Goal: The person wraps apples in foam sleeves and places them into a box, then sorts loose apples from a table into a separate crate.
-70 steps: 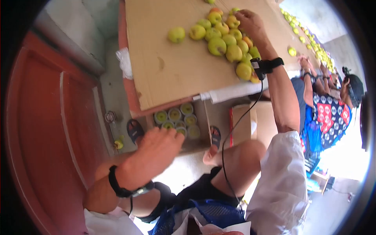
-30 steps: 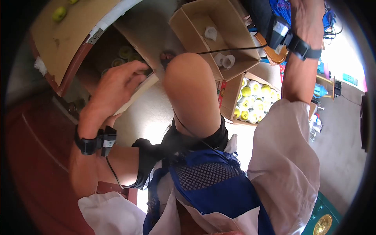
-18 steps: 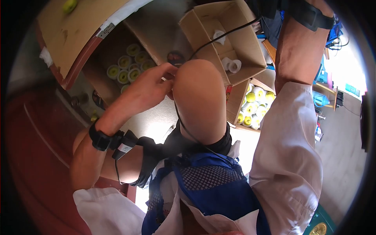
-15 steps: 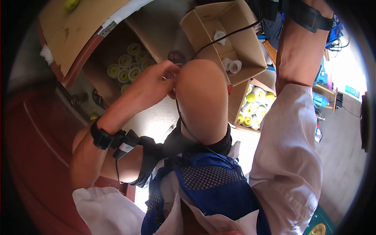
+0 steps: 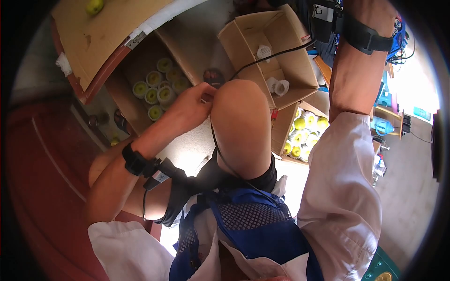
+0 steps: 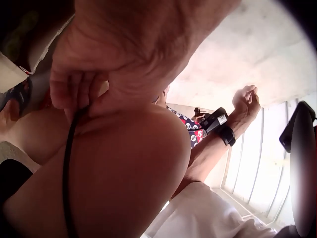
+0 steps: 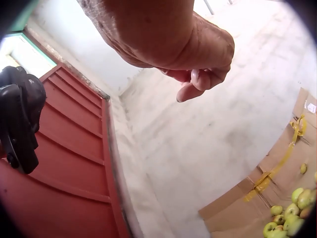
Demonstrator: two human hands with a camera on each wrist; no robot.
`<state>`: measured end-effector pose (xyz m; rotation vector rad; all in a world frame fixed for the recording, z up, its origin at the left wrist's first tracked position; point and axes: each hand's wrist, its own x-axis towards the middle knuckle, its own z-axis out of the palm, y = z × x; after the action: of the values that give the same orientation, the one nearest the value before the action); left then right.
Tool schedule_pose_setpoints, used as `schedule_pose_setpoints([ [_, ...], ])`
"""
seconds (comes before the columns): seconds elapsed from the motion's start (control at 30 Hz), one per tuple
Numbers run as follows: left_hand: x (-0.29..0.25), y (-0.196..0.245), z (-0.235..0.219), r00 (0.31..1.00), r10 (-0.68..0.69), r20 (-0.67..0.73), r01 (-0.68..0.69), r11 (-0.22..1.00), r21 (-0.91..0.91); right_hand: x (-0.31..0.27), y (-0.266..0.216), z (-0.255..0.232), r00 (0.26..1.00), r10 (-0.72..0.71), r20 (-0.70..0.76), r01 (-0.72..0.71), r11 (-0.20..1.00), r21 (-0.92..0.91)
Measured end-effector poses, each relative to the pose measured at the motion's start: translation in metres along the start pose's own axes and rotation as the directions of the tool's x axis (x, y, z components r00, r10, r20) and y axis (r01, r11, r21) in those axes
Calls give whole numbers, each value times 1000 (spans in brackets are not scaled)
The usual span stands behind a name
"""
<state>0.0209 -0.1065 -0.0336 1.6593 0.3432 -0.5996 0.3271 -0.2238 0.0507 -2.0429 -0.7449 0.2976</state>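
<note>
My left hand [image 5: 190, 110] is beside my bare raised knee [image 5: 241, 110]. In the left wrist view, its curled fingers [image 6: 74, 91] pinch a thin black cable [image 6: 68, 173] close against the leg. In the head view this cable reaches across to the device [image 5: 323, 21] on my right wrist; the knee hides part of it. My right hand [image 7: 198, 64] is raised, its fingers loosely curled with nothing seen in them. The head view cuts it off above the forearm [image 5: 358, 77], while it also shows, small, in the left wrist view.
A carton [image 5: 129, 110] of foam-netted apples [image 5: 154, 79] stands under the cardboard-topped table [image 5: 101, 40]. Another carton [image 5: 295, 51] holds a few white foam nets [image 5: 280, 87]. Below it is a box of netted apples [image 5: 307, 136]. A red door [image 5: 47, 187] stands at left.
My view has swung from the apple pile on the table to the cartons. My right hand has left the apples and risen; my left hand has moved to the cable by the knee.
</note>
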Motion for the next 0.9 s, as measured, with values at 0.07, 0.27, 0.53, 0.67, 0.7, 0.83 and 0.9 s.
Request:
schedule_pose_setpoints([
  [0.07,-2,3,0,1000,1,-31,-1,1000,-24,1,2,-1,1000,10,9,-10,1000,-11],
  [0.27,-30,27,-24,999,18,-50,-20,1000,-23,-8,5,-24,999,38,20,-37,999,-36],
  [0.53,-92,47,-23,977,180,113,-153,965,-211,-80,10,-131,991,130,-37,-131,991,-32],
  [0.67,-110,68,-17,915,76,395,-143,980,142,-135,24,-168,973,224,-52,-225,974,-18],
  [0.7,-108,66,-7,909,166,382,-241,958,158,-150,30,-171,965,255,-54,-256,967,-14],
  [0.83,-100,45,27,843,360,399,-473,849,235,-230,58,-141,880,473,-52,-470,881,56],
  [0.9,-100,49,29,821,339,459,-504,809,302,-276,103,-131,802,596,-44,-597,802,-27],
])
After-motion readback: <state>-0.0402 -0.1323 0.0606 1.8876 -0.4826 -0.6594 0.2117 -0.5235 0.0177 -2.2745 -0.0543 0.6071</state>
